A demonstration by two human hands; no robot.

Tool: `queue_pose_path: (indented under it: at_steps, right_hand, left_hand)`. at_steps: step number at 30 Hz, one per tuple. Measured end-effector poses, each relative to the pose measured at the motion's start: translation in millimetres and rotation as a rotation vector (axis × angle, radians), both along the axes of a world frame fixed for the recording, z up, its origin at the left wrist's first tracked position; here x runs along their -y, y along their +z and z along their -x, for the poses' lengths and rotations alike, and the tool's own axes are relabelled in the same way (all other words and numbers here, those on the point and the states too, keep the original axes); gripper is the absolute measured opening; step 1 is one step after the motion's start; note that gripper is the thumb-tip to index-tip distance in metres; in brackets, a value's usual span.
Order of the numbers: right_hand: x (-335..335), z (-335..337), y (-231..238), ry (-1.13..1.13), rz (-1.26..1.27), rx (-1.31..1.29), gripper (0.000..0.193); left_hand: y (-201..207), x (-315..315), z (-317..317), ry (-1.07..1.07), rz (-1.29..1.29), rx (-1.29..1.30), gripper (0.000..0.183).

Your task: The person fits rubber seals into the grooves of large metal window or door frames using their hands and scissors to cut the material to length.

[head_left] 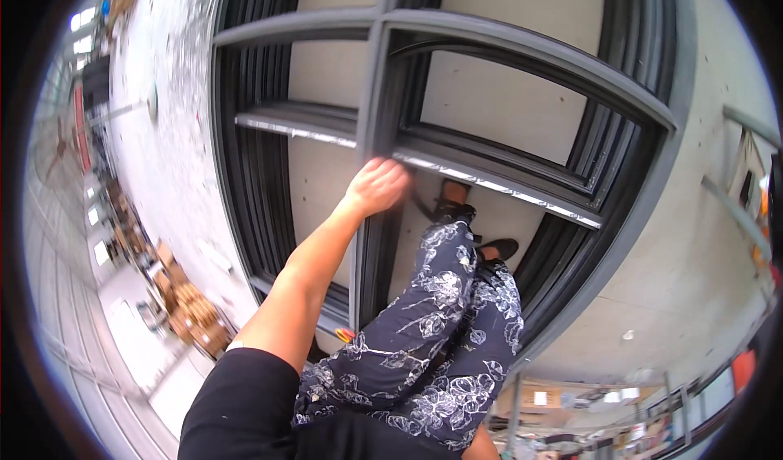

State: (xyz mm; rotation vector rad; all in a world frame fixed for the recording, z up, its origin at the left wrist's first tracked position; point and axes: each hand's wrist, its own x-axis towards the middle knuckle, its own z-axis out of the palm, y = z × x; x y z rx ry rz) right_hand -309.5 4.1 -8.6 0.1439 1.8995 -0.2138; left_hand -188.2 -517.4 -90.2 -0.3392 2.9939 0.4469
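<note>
Head view: the left hand [378,187], blurred, is at the central upright bar [377,93] of a dark grey metal frame [530,42], its fingers curled in and narrow; I cannot tell whether they grip the bar or anything else. The bare left forearm [298,289] reaches up to it from a black sleeve [241,399], passing over the frame's lower left part. Only a sliver of the right arm [481,446] shows at the lower edge (so the right hand's state cannot be told). The frame's outer edges bow widely around several rectangular gaps, and the legs in patterned trousers [440,329] come down within the lower right one. Dark shoes [499,249] stand there, near a crossbar [506,187] with a pale, flecked strip along its edge. Room for the feet is hemmed in by this crossbar, the upright and the stepped side rails. Outside the right edge, the concrete floor [644,248] gives a broad clear stretch as far as some grey rails [734,215]. A small red-and-yellow object [345,334] lies by the left leg, close to the upright's lower end. Cardboard boxes [196,313] are stacked well apart to the left.
</note>
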Motion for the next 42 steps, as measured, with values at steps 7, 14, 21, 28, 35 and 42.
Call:
queue_pose_path:
  at_steps: [7,14,21,28,35,42]
  right_hand:
    - [-61,36,73,0.369,-0.149,0.144,0.029]
    - [12,133,93,1.116,-0.401,0.262,0.024]
    - [106,215,22,1.318,-0.100,0.096,0.024]
    - [109,241,-41,1.194,-0.169,0.225,0.025]
    - [58,284,-87,1.011,-0.186,0.267,0.029]
    - [33,313,-90,0.925,-0.119,0.165,0.023]
  left_hand:
    - [-26,-30,7,0.036,0.016,-0.030,0.019]
    - [-40,-58,19,0.102,-0.034,-0.179,0.013]
    - [-32,-52,14,0.143,-0.020,-0.274,0.018]
    - [-37,-53,12,0.159,0.086,-0.279,0.014]
    - [-29,-47,7,0.153,0.086,-0.360,0.007]
    - [34,-17,17,0.604,0.367,-0.624,0.021]
